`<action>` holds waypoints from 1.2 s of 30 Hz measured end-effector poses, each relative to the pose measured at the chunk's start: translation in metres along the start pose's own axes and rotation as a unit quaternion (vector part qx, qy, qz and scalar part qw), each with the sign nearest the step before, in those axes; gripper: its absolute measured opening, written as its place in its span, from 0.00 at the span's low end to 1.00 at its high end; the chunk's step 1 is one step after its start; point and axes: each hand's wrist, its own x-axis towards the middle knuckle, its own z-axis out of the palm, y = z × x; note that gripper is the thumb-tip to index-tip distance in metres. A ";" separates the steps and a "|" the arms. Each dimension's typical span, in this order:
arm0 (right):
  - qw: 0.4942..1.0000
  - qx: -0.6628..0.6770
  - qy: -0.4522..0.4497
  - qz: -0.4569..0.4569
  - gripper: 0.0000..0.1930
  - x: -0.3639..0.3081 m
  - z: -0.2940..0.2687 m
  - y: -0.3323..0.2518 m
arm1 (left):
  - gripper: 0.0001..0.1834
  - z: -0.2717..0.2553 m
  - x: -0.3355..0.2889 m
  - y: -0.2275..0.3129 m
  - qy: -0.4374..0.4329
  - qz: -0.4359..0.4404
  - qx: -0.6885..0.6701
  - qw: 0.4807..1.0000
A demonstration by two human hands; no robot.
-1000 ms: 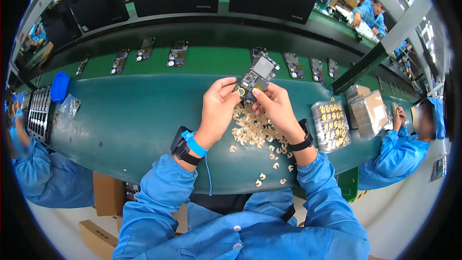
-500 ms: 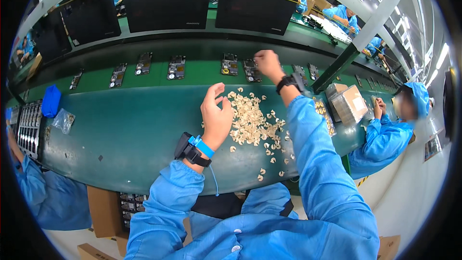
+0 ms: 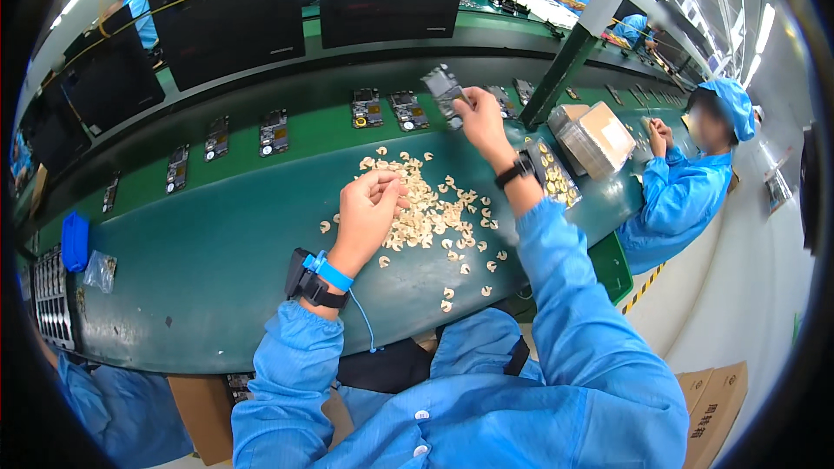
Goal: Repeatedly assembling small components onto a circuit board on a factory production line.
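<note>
In my right hand (image 3: 485, 128) is a circuit board (image 3: 441, 89), gripped by its lower right edge and tilted up above the green belt (image 3: 326, 128). My left hand (image 3: 368, 213) is at the left side of a heap of small cream-coloured, notched round pieces (image 3: 426, 219). Its fingers are curled together in a pinch; whatever they may hold is too small to make out. Several more circuit boards lie spaced along the belt, among them one with a yellow round spot (image 3: 367, 108) and another just right of it (image 3: 407, 110).
Right of the heap lie a sheet of yellow round parts (image 3: 556, 175) and clear plastic boxes (image 3: 599, 137). A green post (image 3: 556, 78) rises behind them. A co-worker (image 3: 686, 187) sits at the right. On the left are a blue pouch (image 3: 76, 241), a plastic bag (image 3: 100, 271) and a black rack (image 3: 52, 300).
My right hand has picked up a circuit board from the belt and lifted it. The fingers of my left hand have closed together beside the heap. The whole view has swung to the right.
</note>
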 end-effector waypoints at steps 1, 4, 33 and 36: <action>0.993 0.104 -0.033 0.036 0.11 -0.021 -0.003 -0.032 | 0.12 -0.001 -0.003 0.002 0.005 -0.003 0.002 1.000; 0.914 0.382 -0.112 0.079 0.10 -0.082 -0.020 -0.089 | 0.16 0.015 0.000 0.002 0.001 0.041 -0.043 0.998; 0.975 -0.184 -0.036 -0.118 0.08 -0.114 -0.149 0.002 | 0.17 0.024 -0.004 0.002 0.010 0.073 -0.099 0.992; 0.996 -0.041 -0.066 -0.051 0.08 -0.114 -0.140 -0.025 | 0.10 0.022 -0.007 -0.003 0.010 0.086 -0.043 0.995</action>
